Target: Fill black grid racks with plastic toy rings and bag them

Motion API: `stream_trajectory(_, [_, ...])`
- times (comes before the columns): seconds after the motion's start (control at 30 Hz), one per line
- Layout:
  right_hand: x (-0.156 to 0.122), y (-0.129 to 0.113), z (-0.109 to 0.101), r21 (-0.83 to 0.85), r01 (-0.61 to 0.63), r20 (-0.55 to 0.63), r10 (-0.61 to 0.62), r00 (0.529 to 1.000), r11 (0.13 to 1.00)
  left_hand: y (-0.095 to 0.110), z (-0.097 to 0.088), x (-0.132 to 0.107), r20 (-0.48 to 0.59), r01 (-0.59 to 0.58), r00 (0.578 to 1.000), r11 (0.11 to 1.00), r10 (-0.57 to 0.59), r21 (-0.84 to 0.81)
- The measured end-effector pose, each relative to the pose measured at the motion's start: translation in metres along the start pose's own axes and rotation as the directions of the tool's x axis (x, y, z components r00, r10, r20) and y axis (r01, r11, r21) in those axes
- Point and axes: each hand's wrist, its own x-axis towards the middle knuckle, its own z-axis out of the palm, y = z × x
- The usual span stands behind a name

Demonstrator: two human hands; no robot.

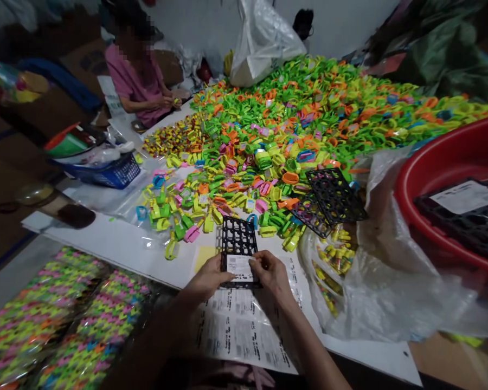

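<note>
Forearms (315, 344), hands (273, 275) at tray (239, 234) edges, seemingly pinching label (239, 265), pieces (260, 189) crowding ahead

Your working light is dim and cool, dark toward the corners; its source cannot be told. The long white tabletop (122, 245) and smooth pale wall (341, 27) read brightest. Your bare left forearm (162, 325) sinks into shadow, while your bare right forearm (309, 336) catches more light. You get a soft sheen on the crumpled translucent plastic bag (382, 292). The round red plastic tub (410, 168) stretches at your frame's edge. Small print on your white paper label sheet (244, 327) is illegible; the 1 seated co-worker's (120, 70) face is pixelated.
</note>
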Motion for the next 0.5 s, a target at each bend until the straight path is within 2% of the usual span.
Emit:
stream_trajectory(0.07, [-0.001, -0.002, -0.006, -0.052, 0.036, -0.069, -0.039, 0.997, 0.998, 0.005, 0.005, -0.005, 0.052, -0.025, 0.998, 1.000, 0.026, -0.014])
stream_trajectory(0.13, [-0.003, -0.007, -0.012, -0.081, 0.097, -0.210, -0.112, 0.971, 0.992, 0.010, 0.012, -0.008, 0.091, -0.059, 0.994, 0.998, 0.060, -0.006])
stream_trajectory(0.17, [-0.004, -0.010, -0.015, -0.069, 0.109, -0.267, -0.124, 0.956, 0.992, 0.013, 0.016, -0.009, 0.097, -0.079, 0.992, 0.997, 0.078, 0.010])
stream_trajectory(0.2, [-0.005, -0.013, -0.018, -0.025, 0.102, -0.272, -0.105, 0.956, 0.994, 0.016, 0.018, -0.009, 0.101, -0.093, 0.991, 0.995, 0.089, 0.036])
stream_trajectory(0.23, [-0.005, -0.016, -0.021, 0.048, 0.076, -0.219, -0.064, 0.974, 0.996, 0.018, 0.020, -0.009, 0.107, -0.099, 0.990, 0.993, 0.091, 0.072])
stream_trajectory(0.3, [-0.003, -0.022, -0.031, 0.221, 0.002, -0.019, 0.002, 1.000, 0.975, 0.023, 0.018, -0.007, 0.151, -0.086, 0.987, 0.981, 0.060, 0.176])
stream_trajectory(0.33, [0.000, -0.025, -0.041, 0.296, -0.013, 0.041, 0.001, 0.999, 0.955, 0.025, 0.015, -0.005, 0.180, -0.080, 0.983, 0.965, 0.034, 0.251])
stream_trajectory(0.37, [0.003, -0.028, -0.054, 0.358, 0.001, 0.033, -0.014, 0.999, 0.934, 0.027, 0.010, -0.003, 0.196, -0.081, 0.980, 0.934, 0.013, 0.347])
stream_trajectory(0.43, [0.010, -0.036, -0.092, 0.432, 0.102, -0.166, -0.032, 0.986, 0.896, 0.030, -0.003, 0.000, 0.158, -0.122, 0.987, 0.798, 0.034, 0.590])
stream_trajectory(0.5, [0.018, -0.042, -0.136, 0.456, 0.238, -0.413, -0.034, 0.910, 0.858, 0.032, -0.015, 0.001, 0.101, -0.149, 0.988, 0.534, 0.118, 0.832])
